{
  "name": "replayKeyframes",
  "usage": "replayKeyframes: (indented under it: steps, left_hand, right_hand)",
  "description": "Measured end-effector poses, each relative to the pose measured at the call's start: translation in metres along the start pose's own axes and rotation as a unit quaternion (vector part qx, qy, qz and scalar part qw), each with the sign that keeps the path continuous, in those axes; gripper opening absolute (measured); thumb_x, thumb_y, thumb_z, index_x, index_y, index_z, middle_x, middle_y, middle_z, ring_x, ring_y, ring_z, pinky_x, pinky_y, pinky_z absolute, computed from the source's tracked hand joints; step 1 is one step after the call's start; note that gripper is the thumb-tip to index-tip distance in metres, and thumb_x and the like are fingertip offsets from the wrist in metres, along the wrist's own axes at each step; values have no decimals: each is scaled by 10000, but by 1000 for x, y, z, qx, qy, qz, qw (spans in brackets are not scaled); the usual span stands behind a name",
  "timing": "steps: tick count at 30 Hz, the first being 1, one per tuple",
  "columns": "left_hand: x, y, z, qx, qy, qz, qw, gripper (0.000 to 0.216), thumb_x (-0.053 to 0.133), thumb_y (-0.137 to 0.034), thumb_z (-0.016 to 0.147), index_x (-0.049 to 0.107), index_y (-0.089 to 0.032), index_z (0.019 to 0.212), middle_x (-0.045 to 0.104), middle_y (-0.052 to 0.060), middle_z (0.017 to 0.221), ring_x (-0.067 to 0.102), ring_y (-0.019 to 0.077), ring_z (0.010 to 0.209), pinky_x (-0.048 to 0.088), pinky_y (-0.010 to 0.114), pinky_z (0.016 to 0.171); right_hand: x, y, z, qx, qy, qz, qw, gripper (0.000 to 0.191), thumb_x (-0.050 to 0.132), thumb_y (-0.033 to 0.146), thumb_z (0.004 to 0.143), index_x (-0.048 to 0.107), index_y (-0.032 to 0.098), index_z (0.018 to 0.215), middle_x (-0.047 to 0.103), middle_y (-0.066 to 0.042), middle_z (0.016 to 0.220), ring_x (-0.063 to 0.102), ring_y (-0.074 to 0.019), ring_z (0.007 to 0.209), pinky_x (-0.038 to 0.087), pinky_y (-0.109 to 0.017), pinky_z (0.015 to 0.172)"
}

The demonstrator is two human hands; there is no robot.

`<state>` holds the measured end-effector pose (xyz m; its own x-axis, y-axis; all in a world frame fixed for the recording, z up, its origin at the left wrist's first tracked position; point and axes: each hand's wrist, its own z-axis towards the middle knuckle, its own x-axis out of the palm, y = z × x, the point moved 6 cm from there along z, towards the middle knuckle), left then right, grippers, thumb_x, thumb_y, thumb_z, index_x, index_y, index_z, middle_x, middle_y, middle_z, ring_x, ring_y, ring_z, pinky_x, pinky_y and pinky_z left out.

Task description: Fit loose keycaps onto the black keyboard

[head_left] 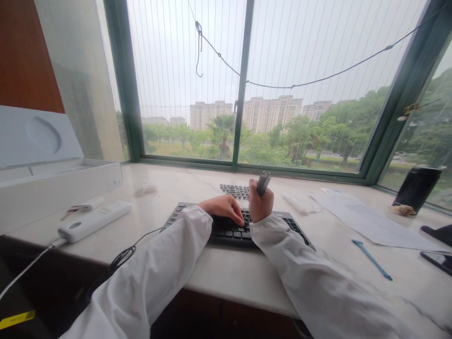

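Observation:
A black keyboard lies on the pale marble counter in front of the window. My left hand rests on its keys with fingers curled down, pinching at a key; what it holds I cannot make out. My right hand is a fist over the keyboard, wrapped round a grey pen-like tool that points up. A loose block of black keys lies just behind the keyboard. Both arms wear white sleeves.
A white power bank with a cable lies at the left, beside an open white box. Papers, a blue tool, a dark cup and phones sit at the right. A black cable hangs off the counter's front edge.

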<state>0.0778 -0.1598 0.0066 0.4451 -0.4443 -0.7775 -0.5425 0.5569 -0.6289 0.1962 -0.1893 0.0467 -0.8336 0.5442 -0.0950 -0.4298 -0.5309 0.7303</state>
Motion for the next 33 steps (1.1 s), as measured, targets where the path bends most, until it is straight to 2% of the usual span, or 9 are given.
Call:
replayKeyframes:
  steps: [3, 6, 9, 12, 14, 21, 27, 31, 33]
  left_hand:
    - [-4, -4, -2, -9, -13, 2, 1000, 398, 727, -516, 564, 747, -195, 799, 704, 7, 750, 607, 157, 783, 403, 221, 700]
    - [-12, -2, -3, -15, -53, -11, 998, 424, 713, -531, 572, 745, -179, 808, 708, 26, 769, 608, 164, 783, 410, 231, 690]
    - [-25, 4, -3, -21, -140, -17, 990, 442, 690, -537, 598, 743, -168, 836, 712, 46, 804, 613, 179, 793, 421, 248, 694]
    - [-36, 11, -4, -33, -216, -4, 976, 434, 663, -542, 628, 743, -168, 833, 714, 52, 808, 618, 192, 793, 425, 262, 691]
    - [-40, 15, -5, -40, -241, 1, 970, 433, 642, -552, 647, 743, -172, 827, 714, 50, 803, 620, 196, 794, 429, 267, 700]
    - [-41, 17, -3, -42, -244, 9, 969, 431, 596, -547, 696, 736, -172, 856, 714, 47, 835, 622, 199, 805, 436, 276, 727]
    - [-40, 17, -1, -36, -240, 27, 970, 450, 550, -563, 738, 729, -168, 856, 709, 48, 834, 621, 196, 797, 445, 281, 720]
    - [-41, 12, -1, 37, -275, 45, 960, 427, 647, -521, 681, 701, -199, 956, 700, 42, 923, 622, 184, 855, 460, 267, 747]
    - [-39, 8, 0, 72, -288, 67, 953, 386, 685, -472, 665, 697, -208, 945, 702, 33, 912, 625, 172, 845, 463, 259, 749]
  right_hand:
    - [-12, -12, 22, 45, 5, -34, 998, 467, 406, 528, 807, 530, 175, 527, 464, -2, 439, 423, -124, 467, 322, -247, 473]
    - [-8, -23, 34, 78, 114, -84, 987, 463, 454, 542, 778, 578, 169, 534, 510, -14, 463, 474, -136, 487, 337, -249, 498]
    - [3, -34, 34, 87, 238, -134, 958, 447, 475, 545, 778, 675, 168, 645, 592, -30, 562, 542, -148, 569, 364, -247, 560]
    - [12, -43, 29, 78, 311, -184, 929, 384, 532, 523, 762, 723, 191, 782, 652, -37, 694, 590, -163, 691, 383, -240, 621]
    - [18, -48, 27, 63, 342, -203, 916, 348, 576, 504, 741, 728, 201, 817, 668, -36, 741, 603, -169, 734, 394, -237, 638]
    - [24, -57, 25, 35, 357, -208, 910, 239, 632, 402, 723, 729, 216, 838, 685, -22, 766, 618, -159, 755, 414, -226, 665]
    - [26, -65, 25, 50, 368, -217, 903, 260, 617, 419, 734, 728, 207, 836, 673, -28, 731, 611, -161, 724, 410, -231, 641]
    - [26, -64, 25, 56, 377, -225, 897, 263, 596, 413, 750, 723, 196, 829, 664, -30, 720, 608, -162, 724, 407, -227, 637]
    - [28, -62, 24, 46, 382, -231, 893, 258, 589, 416, 752, 720, 202, 814, 660, -29, 716, 607, -166, 726, 403, -226, 629]
